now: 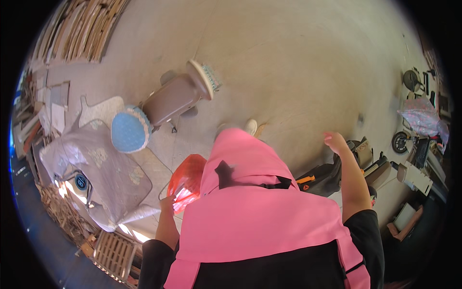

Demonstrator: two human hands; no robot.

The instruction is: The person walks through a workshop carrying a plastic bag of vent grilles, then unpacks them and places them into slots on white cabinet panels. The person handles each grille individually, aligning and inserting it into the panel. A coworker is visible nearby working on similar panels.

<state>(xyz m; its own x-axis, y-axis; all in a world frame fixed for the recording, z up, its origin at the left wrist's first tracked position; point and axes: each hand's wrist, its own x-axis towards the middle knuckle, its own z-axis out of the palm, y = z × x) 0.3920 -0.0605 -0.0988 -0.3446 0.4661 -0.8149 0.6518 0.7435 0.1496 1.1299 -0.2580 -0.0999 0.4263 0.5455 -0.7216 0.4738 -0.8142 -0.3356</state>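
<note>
At the left of my body, my left hand (167,203) is closed on the edge of a thin red plastic bag (186,177). The bag hangs partly open, with something pale and pinkish showing inside that I cannot make out. My right hand (334,141) is held out on the right, above the floor. Its fingers look curled together, with nothing visible in them. A pink apron (250,216) covers my front and hides part of the bag's right side.
To the left stands a scooter draped in a greyish cover (108,164), near a brown seat-like piece (173,96) and a blue round cushion (130,129). Stacked boards (82,29) lie far left. A dark scooter (327,176) and another two-wheeler with a patterned cover (423,117) stand right.
</note>
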